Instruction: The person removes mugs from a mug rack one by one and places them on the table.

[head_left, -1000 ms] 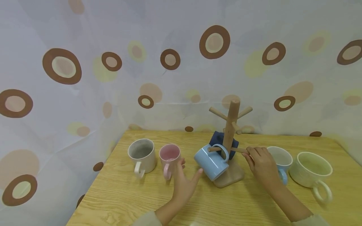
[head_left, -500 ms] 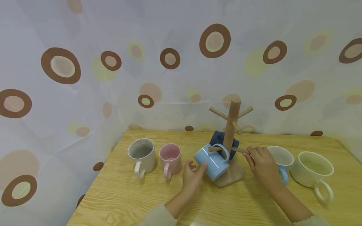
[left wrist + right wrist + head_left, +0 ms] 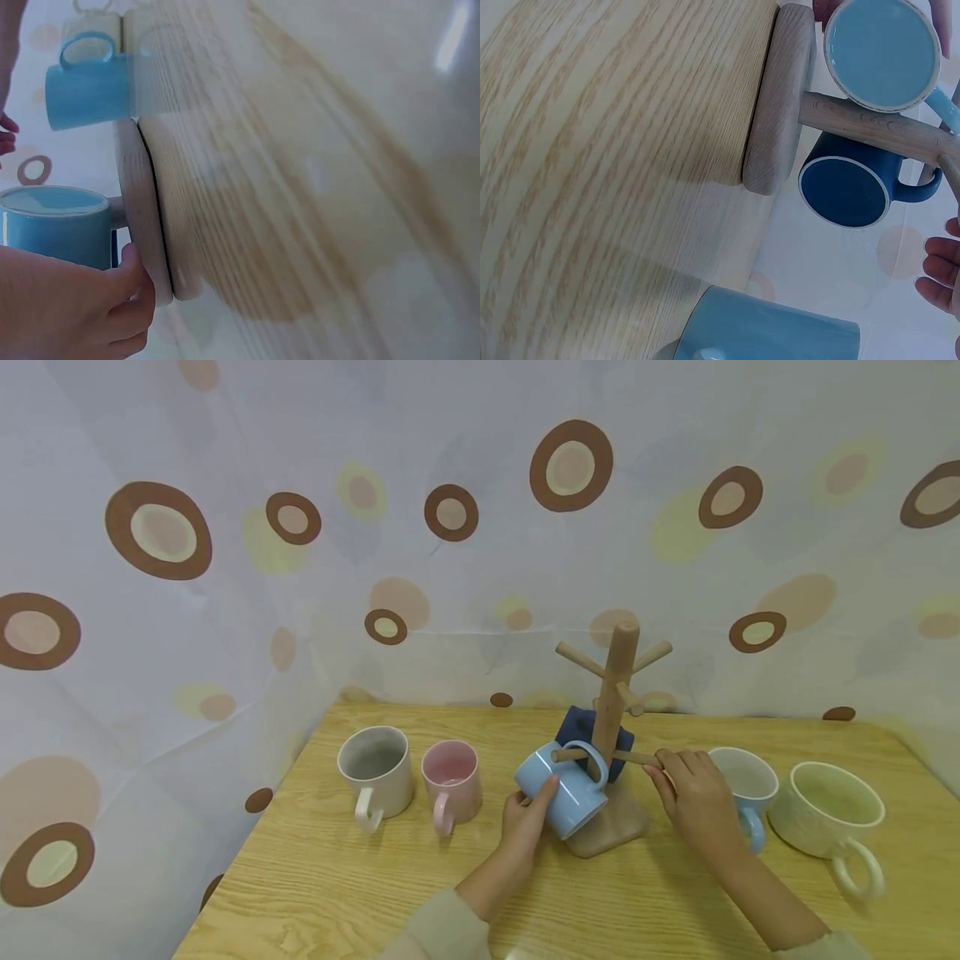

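Note:
A wooden mug tree (image 3: 619, 664) stands on the table, a light blue mug (image 3: 576, 800) hanging tilted by its handle on a lower peg. My left hand (image 3: 521, 827) holds this mug's side, thumb on the near face; in the right wrist view, fingers show on both sides of it. My right hand (image 3: 697, 797) pinches the lower right peg between thumb and fingers. Behind the trunk hangs a navy mug (image 3: 844, 191), partly hidden in the head view. Close to my right hand stands a blue mug with a white inside (image 3: 744, 778).
At the left, a white mug (image 3: 390, 789) and a pink mug (image 3: 461, 793) stand upright on the wooden table (image 3: 315, 893). A wide pale green mug (image 3: 806, 827) stands at the right. A dotted curtain (image 3: 480, 577) closes off the back and left.
My left hand has moved right from beside the pink mug and taken hold of the hanging light blue mug. My right hand has stayed on its peg.

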Demonstrator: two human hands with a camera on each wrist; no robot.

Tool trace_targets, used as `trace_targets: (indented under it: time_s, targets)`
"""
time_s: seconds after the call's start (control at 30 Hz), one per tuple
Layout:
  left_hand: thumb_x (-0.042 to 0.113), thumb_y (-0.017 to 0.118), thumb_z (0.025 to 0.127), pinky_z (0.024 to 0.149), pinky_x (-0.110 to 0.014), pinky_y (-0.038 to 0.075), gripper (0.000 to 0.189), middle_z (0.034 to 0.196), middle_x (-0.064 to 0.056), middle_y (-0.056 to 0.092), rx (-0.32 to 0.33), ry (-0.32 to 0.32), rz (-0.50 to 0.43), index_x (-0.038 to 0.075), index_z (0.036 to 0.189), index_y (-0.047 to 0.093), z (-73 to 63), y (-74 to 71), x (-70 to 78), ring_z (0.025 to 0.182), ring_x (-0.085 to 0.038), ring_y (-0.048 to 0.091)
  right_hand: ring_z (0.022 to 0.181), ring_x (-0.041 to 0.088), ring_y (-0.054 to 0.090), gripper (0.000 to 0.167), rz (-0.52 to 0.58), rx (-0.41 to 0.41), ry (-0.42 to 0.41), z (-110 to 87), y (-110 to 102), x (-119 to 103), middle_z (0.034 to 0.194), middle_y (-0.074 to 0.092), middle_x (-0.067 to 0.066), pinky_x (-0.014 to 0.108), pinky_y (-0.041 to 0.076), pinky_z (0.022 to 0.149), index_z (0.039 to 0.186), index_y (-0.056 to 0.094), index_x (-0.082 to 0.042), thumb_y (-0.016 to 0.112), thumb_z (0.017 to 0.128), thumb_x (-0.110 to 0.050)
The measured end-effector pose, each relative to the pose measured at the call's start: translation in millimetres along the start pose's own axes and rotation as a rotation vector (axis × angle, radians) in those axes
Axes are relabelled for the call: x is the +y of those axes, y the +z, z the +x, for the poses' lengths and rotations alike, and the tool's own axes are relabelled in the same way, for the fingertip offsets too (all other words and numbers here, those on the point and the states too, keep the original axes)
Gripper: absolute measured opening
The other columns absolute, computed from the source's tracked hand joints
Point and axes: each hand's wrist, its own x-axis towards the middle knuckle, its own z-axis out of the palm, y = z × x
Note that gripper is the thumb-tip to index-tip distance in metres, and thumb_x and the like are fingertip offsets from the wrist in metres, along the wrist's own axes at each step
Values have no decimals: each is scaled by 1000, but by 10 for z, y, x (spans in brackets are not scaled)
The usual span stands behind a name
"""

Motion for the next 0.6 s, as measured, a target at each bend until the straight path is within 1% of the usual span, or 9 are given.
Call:
trace_targets:
  time_s: [0.07, 0.17, 0.3, 0.4, 0.6]
  targets:
    - [51, 64, 81, 86, -38, 50, 90, 128, -28, 47, 4, 2, -10, -11, 135, 28, 7, 15, -1, 110, -32, 56, 63, 31, 53, 54, 3, -2, 0, -2, 0, 2, 71, 60, 17, 41, 45, 56, 86, 62, 8, 36, 97, -38]
    - [49, 64, 81, 85, -38, 50, 88, 128, -28, 48, -6, 5, -39, -11, 135, 28, 19, 31, -5, 109, -31, 56, 63, 30, 52, 54, 3, -6, -1, -2, 2, 3, 70, 60, 17, 40, 45, 55, 86, 62, 8, 36, 97, -39]
    - [47, 63, 83, 90, -41, 49, 86, 128, -27, 48, -32, 9, -83, -11, 134, 27, 33, 47, -7, 111, -32, 56, 62, 29, 52, 56, -4, -10, 5, 1, 2, -1, 70, 60, 16, 40, 45, 55, 85, 62, 7, 33, 97, -40]
    - [45, 63, 83, 92, -43, 48, 83, 127, -28, 49, -41, 7, -104, -10, 134, 28, 42, 59, -4, 112, -33, 55, 63, 29, 52, 58, -9, -14, 13, 2, -2, -8, 70, 60, 16, 40, 45, 56, 85, 62, 6, 32, 98, -41]
    - [42, 66, 81, 92, -42, 47, 83, 126, -28, 50, -31, -24, -131, -11, 134, 29, 57, 73, 20, 113, -35, 55, 64, 30, 53, 58, -6, -23, 24, 8, -17, -23, 70, 60, 16, 40, 46, 57, 85, 62, 6, 31, 97, -42]
